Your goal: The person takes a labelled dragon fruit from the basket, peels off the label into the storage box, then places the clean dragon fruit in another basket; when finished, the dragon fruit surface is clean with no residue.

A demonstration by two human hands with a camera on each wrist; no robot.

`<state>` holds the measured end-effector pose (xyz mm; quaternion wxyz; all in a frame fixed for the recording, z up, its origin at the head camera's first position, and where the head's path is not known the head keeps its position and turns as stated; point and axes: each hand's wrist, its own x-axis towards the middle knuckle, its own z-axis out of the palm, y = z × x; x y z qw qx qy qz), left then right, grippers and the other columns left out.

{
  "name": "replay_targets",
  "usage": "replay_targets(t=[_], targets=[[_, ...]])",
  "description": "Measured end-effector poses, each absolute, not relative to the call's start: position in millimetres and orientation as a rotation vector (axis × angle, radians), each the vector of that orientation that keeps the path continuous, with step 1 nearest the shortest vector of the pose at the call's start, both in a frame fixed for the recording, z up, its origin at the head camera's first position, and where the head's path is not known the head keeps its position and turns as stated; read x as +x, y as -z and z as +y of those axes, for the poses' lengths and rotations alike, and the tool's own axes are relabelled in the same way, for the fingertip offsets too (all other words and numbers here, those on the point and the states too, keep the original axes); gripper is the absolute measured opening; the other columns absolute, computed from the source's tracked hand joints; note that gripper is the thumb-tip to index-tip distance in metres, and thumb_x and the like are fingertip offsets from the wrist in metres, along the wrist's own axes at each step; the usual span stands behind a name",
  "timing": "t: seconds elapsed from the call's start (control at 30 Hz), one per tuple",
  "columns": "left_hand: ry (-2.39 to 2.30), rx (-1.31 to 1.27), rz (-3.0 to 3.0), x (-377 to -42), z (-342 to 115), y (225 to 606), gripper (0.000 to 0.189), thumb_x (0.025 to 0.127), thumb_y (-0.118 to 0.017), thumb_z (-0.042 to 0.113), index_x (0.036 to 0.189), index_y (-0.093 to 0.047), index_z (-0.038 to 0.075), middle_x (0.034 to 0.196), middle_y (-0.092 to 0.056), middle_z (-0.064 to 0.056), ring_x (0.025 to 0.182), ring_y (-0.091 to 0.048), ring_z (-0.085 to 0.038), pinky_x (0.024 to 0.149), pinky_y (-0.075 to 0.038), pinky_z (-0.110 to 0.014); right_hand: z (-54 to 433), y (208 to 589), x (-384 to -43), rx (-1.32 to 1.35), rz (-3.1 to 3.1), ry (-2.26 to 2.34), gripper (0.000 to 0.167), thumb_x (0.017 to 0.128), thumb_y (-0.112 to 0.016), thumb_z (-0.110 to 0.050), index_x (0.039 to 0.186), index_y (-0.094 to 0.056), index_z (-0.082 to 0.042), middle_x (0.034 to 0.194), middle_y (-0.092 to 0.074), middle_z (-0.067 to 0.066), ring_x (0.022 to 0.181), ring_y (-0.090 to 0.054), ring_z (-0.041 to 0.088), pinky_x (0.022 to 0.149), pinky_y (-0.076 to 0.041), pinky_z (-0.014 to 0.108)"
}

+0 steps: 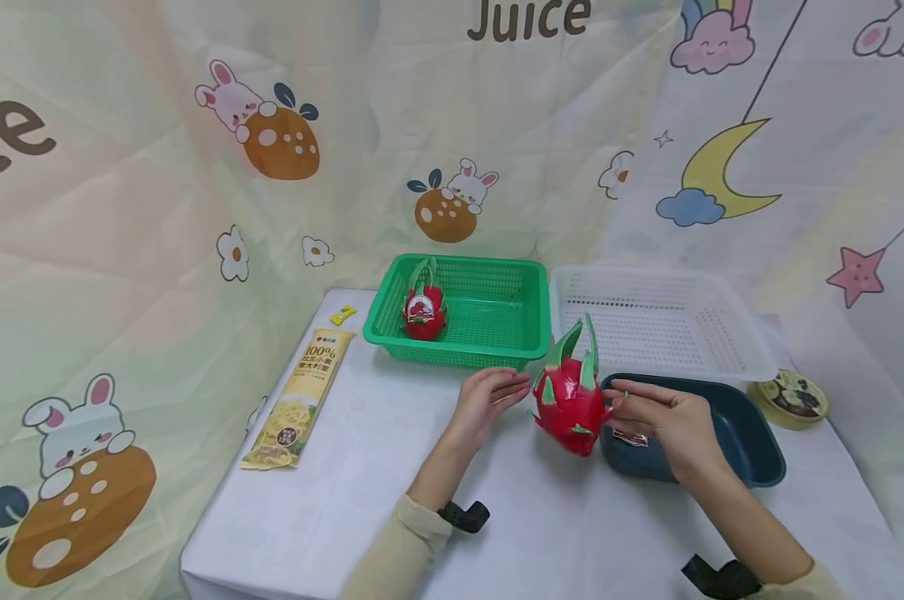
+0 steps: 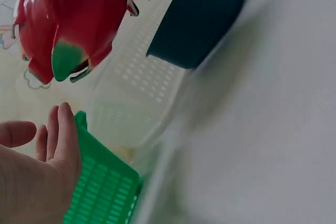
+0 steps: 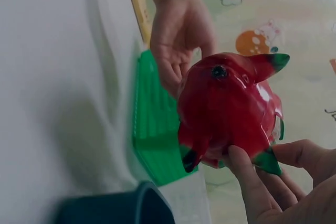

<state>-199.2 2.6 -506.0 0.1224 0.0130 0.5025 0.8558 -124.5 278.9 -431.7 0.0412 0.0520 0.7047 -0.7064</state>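
Note:
A red dragon fruit point(image 1: 569, 404) with green leaf tips hangs above the white table in front of the baskets. My right hand point(image 1: 665, 421) pinches it at its right side, thumb and fingers on a green-tipped scale point(image 3: 268, 161). To its left is my left hand point(image 1: 487, 398), fingers extended toward the fruit; in the left wrist view a gap shows between that hand point(image 2: 44, 163) and the fruit point(image 2: 79, 19). Another dragon fruit point(image 1: 424, 312), with a round label, sits in the left part of the green basket point(image 1: 489, 354).
Right of the green basket stands a white basket point(image 1: 729, 333). A dark blue bin point(image 1: 751, 450) sits under my right hand, a small wrapped item point(image 1: 630, 437) inside. A round tin point(image 1: 792, 398) lies beyond it. Far left are a pasta packet point(image 1: 299, 400) and a yellow sachet point(image 1: 342, 314).

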Motion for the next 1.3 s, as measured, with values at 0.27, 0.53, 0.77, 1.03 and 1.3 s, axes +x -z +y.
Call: replay_targets(t=[0.27,0.53,0.77,1.03,1.3], targets=[[-2.531,0.041,1.384,-206,16,499,0.038,0.104,-0.058,0.008,0.130,-0.054,-0.018,0.121,-0.072,-0.025,0.113,-0.072,-0.034,0.098,-0.058,-0.044,299,416,-139,0.131,2.071,2.300,0.042,0.097,-0.076,-0.020,0.134,-0.069,-0.001,0.107,-0.080,0.002,0.093,-0.078,0.019,0.081,-0.062,0.031],[-2.519,-0.015,1.332,-211,24,499,0.029,0.102,-0.061,0.009,0.124,-0.063,-0.010,0.120,-0.072,-0.024,0.116,-0.070,-0.036,0.099,-0.057,-0.045,314,403,-159,0.109,1.995,2.373,0.028,0.097,-0.075,-0.016,0.124,-0.077,-0.008,0.104,-0.080,0.003,0.092,-0.078,0.019,0.079,-0.063,0.033],[-2.549,-0.142,1.168,-213,41,494,0.029,0.102,-0.059,0.003,0.127,-0.063,-0.011,0.132,-0.065,-0.030,0.127,-0.063,-0.041,0.102,-0.055,-0.047,325,393,-183,0.199,2.006,2.405,0.035,0.095,-0.078,-0.019,0.128,-0.075,-0.007,0.101,-0.080,-0.002,0.089,-0.078,0.018,0.077,-0.063,0.033],[-2.572,-0.261,1.064,-212,57,486,0.035,0.103,-0.058,0.003,0.132,-0.057,-0.016,0.139,-0.059,-0.032,0.140,-0.051,-0.043,0.110,-0.049,-0.050,325,382,-215,0.254,2.086,2.361,0.059,0.092,-0.081,-0.023,0.143,-0.061,0.000,0.098,-0.080,-0.007,0.086,-0.079,0.016,0.075,-0.063,0.033],[-2.556,-0.332,1.061,-211,83,479,0.035,0.098,-0.061,0.002,0.130,-0.059,-0.013,0.130,-0.066,-0.025,0.134,-0.057,-0.039,0.112,-0.048,-0.052,328,387,-242,0.288,2.182,2.261,0.068,0.093,-0.080,-0.028,0.148,-0.054,0.002,0.096,-0.078,-0.011,0.085,-0.078,0.011,0.075,-0.063,0.031]])
